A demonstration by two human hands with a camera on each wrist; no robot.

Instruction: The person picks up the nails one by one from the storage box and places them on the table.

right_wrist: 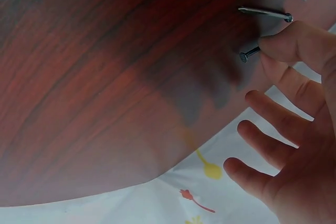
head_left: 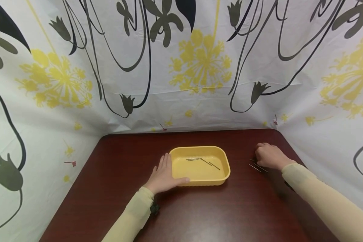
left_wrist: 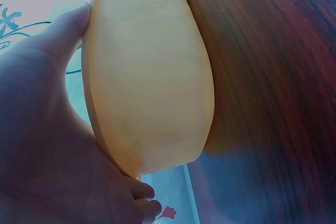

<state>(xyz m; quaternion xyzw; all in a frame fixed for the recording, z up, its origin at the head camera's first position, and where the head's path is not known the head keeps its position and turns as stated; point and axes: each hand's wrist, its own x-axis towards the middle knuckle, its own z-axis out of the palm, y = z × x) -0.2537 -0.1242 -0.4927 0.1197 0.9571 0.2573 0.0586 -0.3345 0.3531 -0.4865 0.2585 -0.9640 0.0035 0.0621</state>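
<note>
A shallow yellow plastic tray [head_left: 199,183] sits on the table with several thin nails [head_left: 214,165] lying in it. My left hand [head_left: 164,176] rests along the tray's left side, fingers extended by the rim and thumb over the front rim. In the left wrist view the tray's outer wall [left_wrist: 152,77] lies beside that hand [left_wrist: 42,108]. To the right of the tray, my right hand [head_left: 271,156] pinches a nail [right_wrist: 251,54] between thumb and forefinger, its other fingers spread. Close by lie loose nails [head_left: 255,168], two of them visible in the right wrist view, including one nail [right_wrist: 265,12].
The dark red-brown wooden table [head_left: 124,158] has a glossy top with rounded far corners. A white cloth [head_left: 157,77] printed with flowers hangs behind and on both sides. A dark wrist device [head_left: 154,208] shows at the left sleeve.
</note>
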